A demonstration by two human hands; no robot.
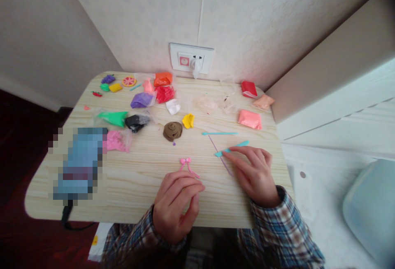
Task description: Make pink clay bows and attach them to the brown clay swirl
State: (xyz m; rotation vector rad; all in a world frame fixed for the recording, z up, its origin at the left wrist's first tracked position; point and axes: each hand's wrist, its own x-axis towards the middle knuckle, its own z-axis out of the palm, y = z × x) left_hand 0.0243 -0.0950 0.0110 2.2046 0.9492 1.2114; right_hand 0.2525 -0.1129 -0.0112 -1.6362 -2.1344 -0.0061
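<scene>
Fingertips of our right hand (256, 172) press the flat turquoise plastic tool (218, 153) across the thin purple clay strand (212, 142) on the pale wood-grain table (129, 182); pinch unconfirmed. Our left hand (175, 205), half open, sits beside the small pink clay bow (185, 160).

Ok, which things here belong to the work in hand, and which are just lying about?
Likely in the work:
flat blue tool, touched by the right hand
purple strand beneath it
pink bow near the left hand

Apparently just lying about:
red packet
salmon packet
green packet
grape-shaped piece
citrus-slice piece
</scene>
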